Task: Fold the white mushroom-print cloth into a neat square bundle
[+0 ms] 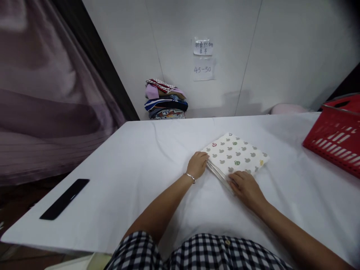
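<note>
A folded white cloth (236, 152) printed with grey, red, green and yellow mushrooms lies on the white-covered table, turned cornerwise to me. Several stacked layers show along its near left edge. My left hand (197, 165), with a silver bracelet at the wrist, is closed on the cloth's left corner. At the near corner, my right hand (245, 186) grips the layered edge, thumb below and fingers on top. The undersides of the fingertips are partly hidden on both hands.
A red plastic basket (334, 131) stands at the table's right edge. Folded fabrics (165, 101) are piled beyond the far edge. A flat black object (65, 198) lies at left. Pinkish curtain fabric (50, 97) hangs on the left; paper notes (204, 69) are on the wall.
</note>
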`<state>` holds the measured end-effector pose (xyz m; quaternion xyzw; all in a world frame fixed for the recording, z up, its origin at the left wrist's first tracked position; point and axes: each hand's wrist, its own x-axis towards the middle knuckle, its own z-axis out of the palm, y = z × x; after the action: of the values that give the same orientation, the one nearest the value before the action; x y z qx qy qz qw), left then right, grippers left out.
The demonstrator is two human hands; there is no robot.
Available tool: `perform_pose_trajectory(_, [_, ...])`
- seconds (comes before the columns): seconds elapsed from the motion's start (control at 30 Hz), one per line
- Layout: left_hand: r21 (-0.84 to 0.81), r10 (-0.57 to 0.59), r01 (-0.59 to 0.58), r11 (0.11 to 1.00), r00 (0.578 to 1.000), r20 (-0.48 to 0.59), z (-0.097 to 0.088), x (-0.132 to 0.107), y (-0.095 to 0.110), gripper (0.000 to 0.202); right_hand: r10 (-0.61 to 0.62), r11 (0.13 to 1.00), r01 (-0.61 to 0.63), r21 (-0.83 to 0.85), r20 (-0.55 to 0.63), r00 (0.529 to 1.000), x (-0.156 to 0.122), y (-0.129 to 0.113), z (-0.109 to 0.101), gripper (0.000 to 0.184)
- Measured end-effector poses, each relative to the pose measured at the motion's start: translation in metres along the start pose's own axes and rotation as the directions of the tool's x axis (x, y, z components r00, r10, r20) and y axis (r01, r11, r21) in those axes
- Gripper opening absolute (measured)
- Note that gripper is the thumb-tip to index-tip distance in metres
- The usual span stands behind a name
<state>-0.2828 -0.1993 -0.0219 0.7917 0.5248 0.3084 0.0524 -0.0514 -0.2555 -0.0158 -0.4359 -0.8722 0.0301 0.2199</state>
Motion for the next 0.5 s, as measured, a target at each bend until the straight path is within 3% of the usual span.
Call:
perform_pose_trajectory(0.17, [0.135, 0.101, -0.127, 0.983, 0.979, 0.179, 0.002, 0.014, -0.006, 0.025, 0.047, 0.996, -0.044, -0.077, 0.031, 0.998, 0.001, -0.002, 0.002, 0.022])
perform_pose_trajectory(0.5, [0.229, 0.177, -0.239, 0.944, 0.948, 0.264, -0.002, 0.02, -0.013, 0.027, 0.155, 0.983, -0.138, -0.123, 0.136, 0.979, 0.012, -0.008, -0.002, 0.023])
